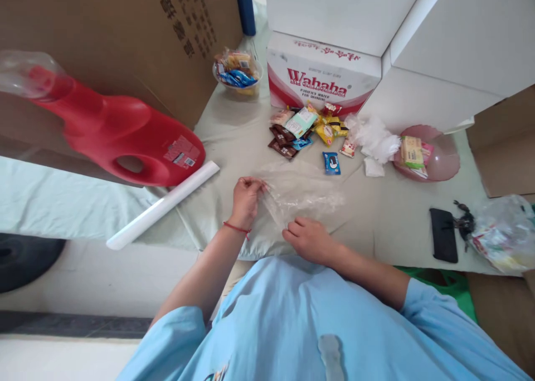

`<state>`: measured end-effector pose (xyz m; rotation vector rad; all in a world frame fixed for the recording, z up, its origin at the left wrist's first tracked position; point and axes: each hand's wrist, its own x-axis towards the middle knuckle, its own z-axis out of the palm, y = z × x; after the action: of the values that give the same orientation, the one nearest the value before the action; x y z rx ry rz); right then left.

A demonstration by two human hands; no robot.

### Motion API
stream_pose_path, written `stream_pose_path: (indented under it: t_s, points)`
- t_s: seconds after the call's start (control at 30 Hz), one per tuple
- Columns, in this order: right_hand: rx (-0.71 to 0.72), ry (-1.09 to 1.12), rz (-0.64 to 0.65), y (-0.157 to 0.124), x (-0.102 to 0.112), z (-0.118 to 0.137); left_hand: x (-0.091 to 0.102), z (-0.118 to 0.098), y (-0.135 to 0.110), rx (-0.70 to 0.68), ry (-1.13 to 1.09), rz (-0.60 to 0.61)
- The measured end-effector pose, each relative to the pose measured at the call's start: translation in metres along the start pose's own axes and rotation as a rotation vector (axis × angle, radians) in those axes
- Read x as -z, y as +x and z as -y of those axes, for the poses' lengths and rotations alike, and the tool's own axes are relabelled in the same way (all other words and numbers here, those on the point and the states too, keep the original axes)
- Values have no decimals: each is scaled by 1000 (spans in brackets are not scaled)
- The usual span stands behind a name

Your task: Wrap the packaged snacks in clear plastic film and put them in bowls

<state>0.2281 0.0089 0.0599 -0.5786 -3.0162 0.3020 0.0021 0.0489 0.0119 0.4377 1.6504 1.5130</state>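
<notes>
A clear plastic bag (303, 189) lies spread over the cloth in front of me, its near edge stretched between my hands. My left hand (247, 197), with a red string at the wrist, pinches the bag's left corner. Closed on the bag's near edge is my right hand (309, 239), its fingers curled. Just beyond the bag sits a small blue snack packet (331, 163). Behind that is a pile of wrapped snacks, with brown packets (283, 138), a pale green packet (300, 122) and yellow packets (326, 132).
A red detergent bottle (137, 130) and a white roll (163, 205) lie at left. A bowl of snacks (238, 74) and a Wahaba carton (321, 77) stand behind. At right are crumpled white plastic (374, 137), a pink bowl (449, 161), a phone (443, 235) and keys (463, 219).
</notes>
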Motion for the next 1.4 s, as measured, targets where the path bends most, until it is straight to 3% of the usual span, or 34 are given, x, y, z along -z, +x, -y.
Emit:
stream_pose_path:
  t_s: [0.07, 0.13, 0.17, 0.23, 0.3, 0.37, 0.47, 0.6, 0.77, 0.83, 0.93, 1.1, 1.2, 1.27, 1.4]
  points:
    - [-37, 29, 156, 9, -12, 3, 6, -3, -13, -155, 161, -166]
    - [-87, 68, 250, 20, -19, 7, 9, -10, -30, -406, 410, -272]
    - [-111, 91, 276, 26, -20, 10, 8, -13, -37, -529, 534, -235]
    - [-147, 157, 316, 37, -20, 18, 3, -16, -47, -675, 711, -5]
    - [-141, 235, 354, 45, -17, 27, -6, -14, -47, -696, 859, 236]
    - [-105, 327, 367, 47, -10, 31, -15, -6, -40, -664, 1032, 343]
    - [-145, 441, 187, 39, -2, 17, -18, 8, -30, -662, 1212, 405]
    - [-406, 400, -184, 2, -16, -34, -7, 19, -28, -743, 1303, 492]
    - [-456, 580, -290, -58, -39, -97, 11, 22, -24, -747, 1433, 505]
    - [-625, 573, -403, -63, -33, -127, 14, 22, -22, -746, 1452, 525]
    - [-895, 406, -512, -39, -11, -179, 15, 24, -21, -757, 1437, 530]
    - [-850, 132, -482, 47, 10, -246, 15, 26, -21, -778, 1386, 520]
    - [-807, 33, -380, 79, 11, -257, 16, 25, -22, -789, 1373, 506]
    - [-822, 30, -356, 83, 12, -256, 16, 25, -23, -786, 1372, 500]
    - [-836, 117, -563, 54, 26, -245, 15, 25, -25, -784, 1373, 503]
